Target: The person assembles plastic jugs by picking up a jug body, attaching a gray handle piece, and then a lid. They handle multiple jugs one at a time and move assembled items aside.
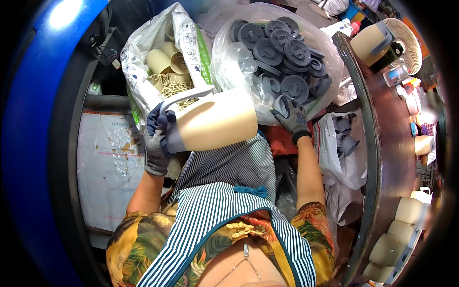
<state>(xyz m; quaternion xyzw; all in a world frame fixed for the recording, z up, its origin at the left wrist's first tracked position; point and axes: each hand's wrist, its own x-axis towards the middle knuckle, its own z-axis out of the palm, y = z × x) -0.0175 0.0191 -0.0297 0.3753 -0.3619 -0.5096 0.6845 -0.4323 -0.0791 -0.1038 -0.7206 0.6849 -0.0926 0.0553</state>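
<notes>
Tilted on its side above my lap is a beige jug with a grey handle and a grey collar at one end. My left hand, in a grey and navy work glove, is closed round the collar end near the handle. My right hand, gloved alike, is at the near edge of a see-through plastic bag full of round grey lids. Its fingers are curled round one grey lid, partly hidden by them.
A white and green sack holds beige cylinders and small beige parts. Right of me, a bag of grey pieces sits beside a dark-edged table bearing a jug, a fan and several more jugs.
</notes>
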